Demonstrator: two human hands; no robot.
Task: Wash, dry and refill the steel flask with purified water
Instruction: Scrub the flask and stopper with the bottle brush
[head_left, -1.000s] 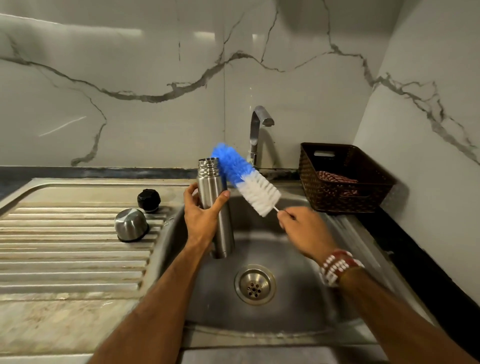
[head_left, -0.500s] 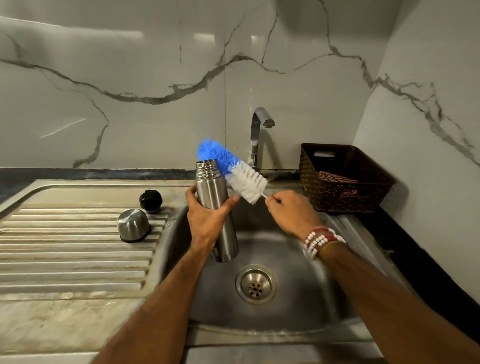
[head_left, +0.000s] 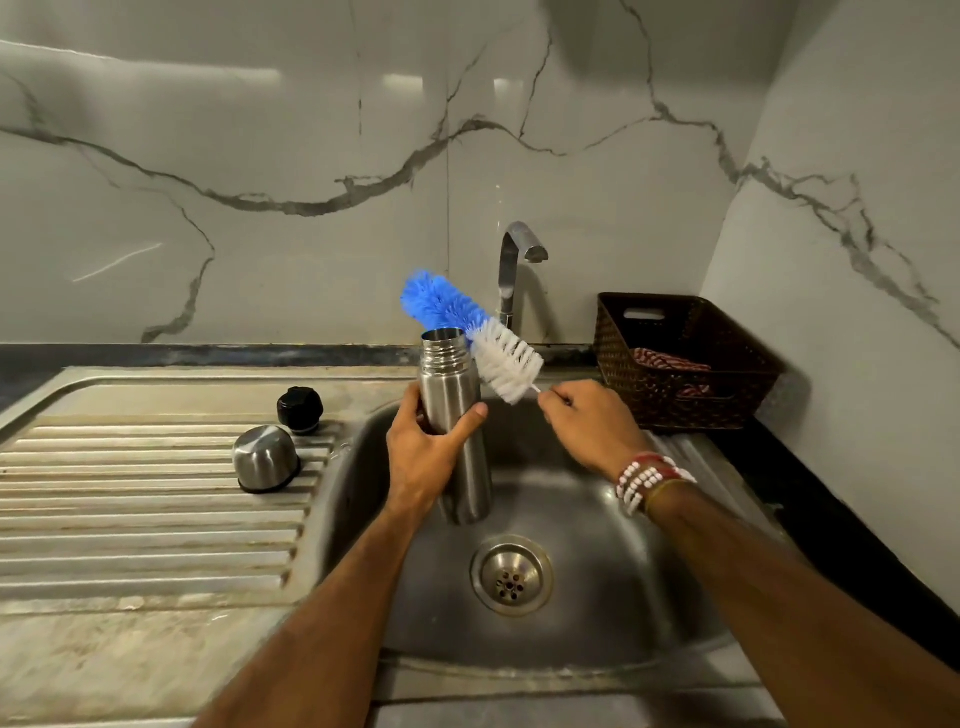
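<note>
My left hand (head_left: 427, 453) grips the steel flask (head_left: 453, 384) around its middle and holds it upright over the sink basin (head_left: 597, 561), mouth open at the top. My right hand (head_left: 587, 423) pinches the thin handle of a blue and white bottle brush (head_left: 475, 332). The brush lies slanted just behind and beside the flask's threaded neck, its blue tip up and to the left. The flask's steel cup lid (head_left: 266, 458) and black stopper (head_left: 300, 408) rest on the ribbed draining board (head_left: 130, 499).
A steel tap (head_left: 514, 270) stands behind the basin, with no water running. A dark woven basket (head_left: 680, 358) holding a striped cloth sits on the counter to the right. The drain (head_left: 511, 575) is in the basin's middle. Marble walls close the back and right.
The brush and my right hand have moved left and up, from beside the flask to just behind its neck. My left hand has kept the flask almost still.
</note>
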